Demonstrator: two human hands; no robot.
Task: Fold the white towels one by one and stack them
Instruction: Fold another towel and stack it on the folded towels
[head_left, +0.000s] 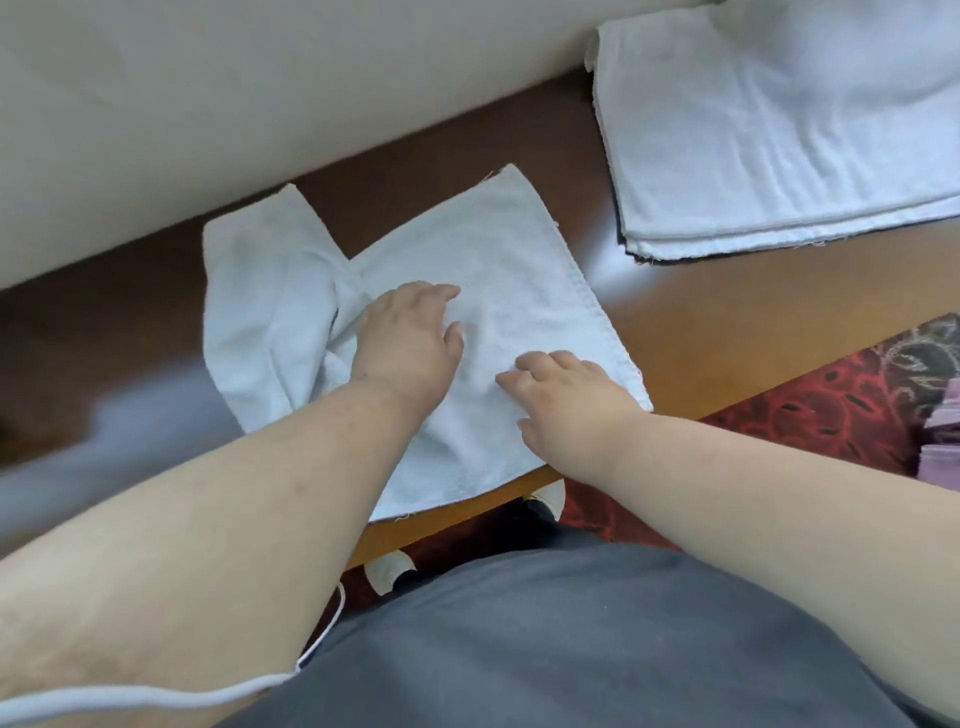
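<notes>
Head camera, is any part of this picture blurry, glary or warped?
Head view: sharp on the towel and both hands, left hand and right hand; a smeared blur runs across the table's left side; soft glare beside the towel; the stack washes out toward the top right corner; wide-angle bending curves the table edges.

A brown wooden table (727, 322) carries one spread white towel (519, 260) and a folded stack (753, 156).

White towel (498, 291) on glossy brown wooden bench (727, 322), white folded stack (769, 145) with dark bottom edge, red carpet (810, 415) with black swirls, grey shirt (571, 639), cream wall (260, 93)
</notes>
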